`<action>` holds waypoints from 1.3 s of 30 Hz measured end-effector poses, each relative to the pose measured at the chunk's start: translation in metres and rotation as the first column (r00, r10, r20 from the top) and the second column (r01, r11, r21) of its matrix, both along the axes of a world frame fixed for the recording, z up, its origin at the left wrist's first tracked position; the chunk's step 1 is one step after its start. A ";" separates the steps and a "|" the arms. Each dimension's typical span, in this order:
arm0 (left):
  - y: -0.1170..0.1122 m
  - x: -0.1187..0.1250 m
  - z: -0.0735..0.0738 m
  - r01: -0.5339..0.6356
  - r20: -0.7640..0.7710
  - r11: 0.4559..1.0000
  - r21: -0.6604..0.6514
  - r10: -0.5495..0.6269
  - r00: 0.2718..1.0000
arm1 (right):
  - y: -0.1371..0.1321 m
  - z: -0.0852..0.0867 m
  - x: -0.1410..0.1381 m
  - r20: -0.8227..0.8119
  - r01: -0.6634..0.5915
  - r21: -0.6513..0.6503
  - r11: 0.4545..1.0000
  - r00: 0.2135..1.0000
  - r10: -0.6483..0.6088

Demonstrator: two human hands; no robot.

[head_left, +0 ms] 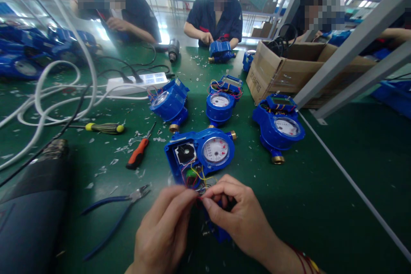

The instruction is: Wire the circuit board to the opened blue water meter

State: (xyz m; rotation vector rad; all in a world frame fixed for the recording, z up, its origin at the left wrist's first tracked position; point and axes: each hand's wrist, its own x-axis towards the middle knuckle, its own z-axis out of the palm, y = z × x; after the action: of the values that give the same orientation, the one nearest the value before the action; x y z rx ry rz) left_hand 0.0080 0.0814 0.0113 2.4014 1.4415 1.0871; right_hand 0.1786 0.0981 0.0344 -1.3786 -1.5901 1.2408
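Both hands meet just in front of an opened blue water meter (215, 150), pinching thin wires between the fingertips. My left hand (167, 218) is closed on a red wire (199, 197), and my right hand (236, 209) pinches the same wire close by. Red, yellow and dark wires run from the meter's open housing, where a green cylindrical part (192, 176) and a black round part (185, 153) sit. Beneath my right hand lies a blue piece (221, 233), mostly hidden by the fingers.
Cutting pliers (136, 195), an orange screwdriver (138, 154) and a yellow-black screwdriver (104, 128) lie to the left. A heat gun (32, 205) fills the lower left. Behind are more meters (278, 126), a power strip (138, 82) and a cardboard box (272, 72). Co-workers sit opposite.
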 end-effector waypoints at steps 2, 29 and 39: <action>0.000 -0.001 0.000 0.018 0.000 1.000 -0.002 -0.018 1.000 | 0.000 0.000 0.000 -0.002 -0.013 -0.008 1.000 1.000 0.013; -0.005 0.012 0.007 -0.056 0.053 0.998 0.022 0.055 0.997 | -0.001 -0.001 -0.002 -0.026 0.041 0.037 0.998 0.999 -0.040; -0.003 0.012 0.008 -0.023 0.112 0.998 -0.053 0.029 0.993 | -0.002 0.000 -0.003 0.003 0.018 0.101 0.995 1.000 -0.019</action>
State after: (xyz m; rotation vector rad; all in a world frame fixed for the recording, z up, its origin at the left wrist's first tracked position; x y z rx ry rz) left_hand 0.0196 0.0784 0.0191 2.2539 1.4496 1.1562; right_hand 0.1754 0.0958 0.0342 -1.3298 -1.6163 1.1321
